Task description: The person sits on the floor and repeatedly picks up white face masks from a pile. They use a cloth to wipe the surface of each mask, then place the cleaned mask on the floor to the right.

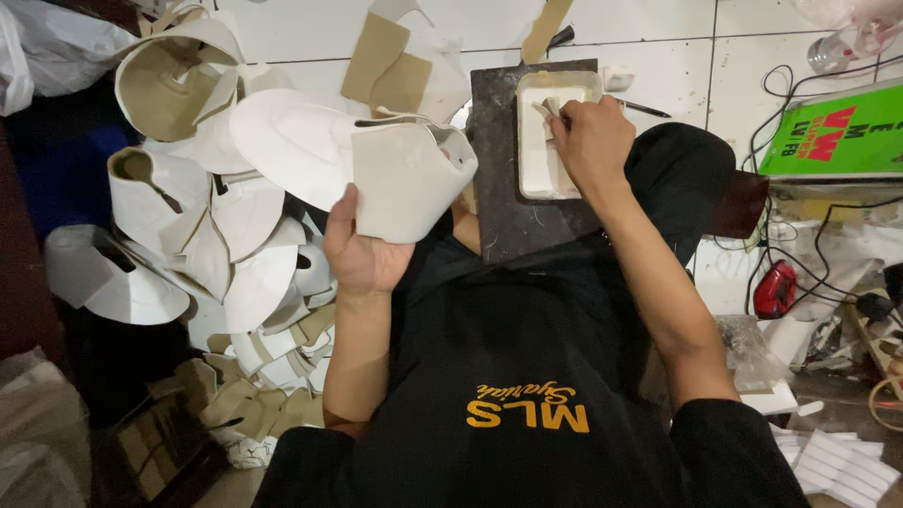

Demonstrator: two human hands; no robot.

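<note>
While the left hand [362, 254] grips a white upper [376, 165], the right hand [591, 141] pinches a brush [550, 111].
Brush tip in the tray [555, 179]; upper lies to its left, long axis crosswise.

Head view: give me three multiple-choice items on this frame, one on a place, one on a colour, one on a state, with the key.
1. Where does the white tray sit?
A. on a dark board
B. on the pile of shoe uppers
C. on the green box

2. What colour is the shoe upper in the left hand?
A. black
B. white
C. red

3. What is the right hand doing?
A. resting open on the floor
B. holding a brush over the tray
C. gripping the red tool

Key: 1 A, the dark board lies under the tray; 2 B, its surface is white; 3 B, the fingers pinch a brush above the tray.
</note>
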